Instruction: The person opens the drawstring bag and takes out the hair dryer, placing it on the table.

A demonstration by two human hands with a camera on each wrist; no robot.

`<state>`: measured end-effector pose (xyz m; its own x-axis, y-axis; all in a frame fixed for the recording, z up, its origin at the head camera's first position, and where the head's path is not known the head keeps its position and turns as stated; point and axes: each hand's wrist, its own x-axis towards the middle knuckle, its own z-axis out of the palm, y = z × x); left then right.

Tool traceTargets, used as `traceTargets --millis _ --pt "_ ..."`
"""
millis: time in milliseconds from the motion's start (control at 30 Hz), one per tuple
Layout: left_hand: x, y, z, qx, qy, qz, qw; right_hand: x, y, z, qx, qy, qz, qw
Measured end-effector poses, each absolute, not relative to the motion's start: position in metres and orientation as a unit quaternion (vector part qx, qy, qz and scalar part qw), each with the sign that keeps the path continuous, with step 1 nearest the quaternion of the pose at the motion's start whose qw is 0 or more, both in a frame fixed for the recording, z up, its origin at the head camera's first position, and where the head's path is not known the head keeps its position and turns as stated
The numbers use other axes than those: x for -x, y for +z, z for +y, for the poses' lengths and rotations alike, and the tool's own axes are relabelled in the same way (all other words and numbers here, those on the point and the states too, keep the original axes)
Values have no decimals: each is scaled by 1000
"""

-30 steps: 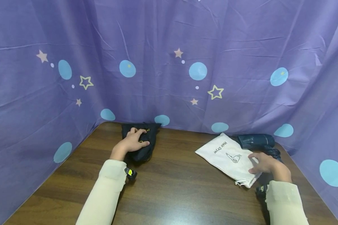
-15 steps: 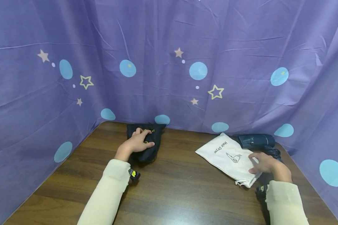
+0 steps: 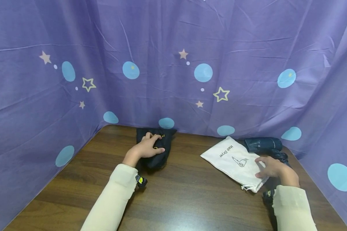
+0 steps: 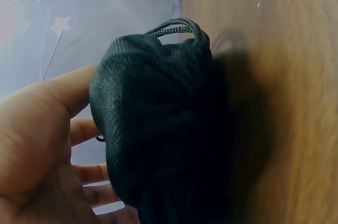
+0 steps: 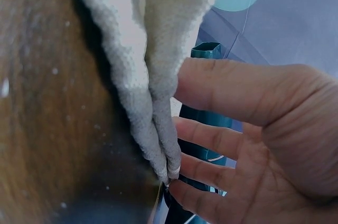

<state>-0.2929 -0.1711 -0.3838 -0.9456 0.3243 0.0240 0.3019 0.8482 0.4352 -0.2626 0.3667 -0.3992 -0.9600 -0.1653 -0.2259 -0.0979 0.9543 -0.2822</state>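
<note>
Fingers of the right hand (image 3: 273, 166) are spread apart and fairly straight, the thumb touching the drawstring mouth of a white cloth bag (image 3: 229, 158); the bag lies flat near the right edge of the brown wooden tabletop (image 3: 196, 195), printed "Hair Dryer" with a line drawing of one. In the right wrist view, two thick folds of that mouth sit slightly parted. Farther off, the left hand (image 3: 144, 149) holds a black pouch (image 3: 154, 161), thumb and bent fingers around it, its yellow print partly covered. The pouch bulges and sits by the back edge, nearer the left corner. In the back right corner, just beyond the bag, lies a dark teal hair dryer (image 3: 263, 145). Behind everything hangs a purple curtain (image 3: 162, 41) patterned with stars and light-blue ovals.
</note>
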Motion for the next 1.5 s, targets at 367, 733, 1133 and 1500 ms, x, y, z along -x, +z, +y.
traceTargets --millis 367,733,1133,1500 --pt "289 -383 -150 -186 209 960 17 262 -398 366 71 -135 981 121" --pt "285 -388 -128 -206 198 958 18 263 -399 367 73 -137 980 123" --pt "274 -385 -108 -221 193 956 26 265 -399 369 86 -138 980 118" --pt "271 -392 -95 -241 178 954 16 262 -397 366 76 -138 979 127"
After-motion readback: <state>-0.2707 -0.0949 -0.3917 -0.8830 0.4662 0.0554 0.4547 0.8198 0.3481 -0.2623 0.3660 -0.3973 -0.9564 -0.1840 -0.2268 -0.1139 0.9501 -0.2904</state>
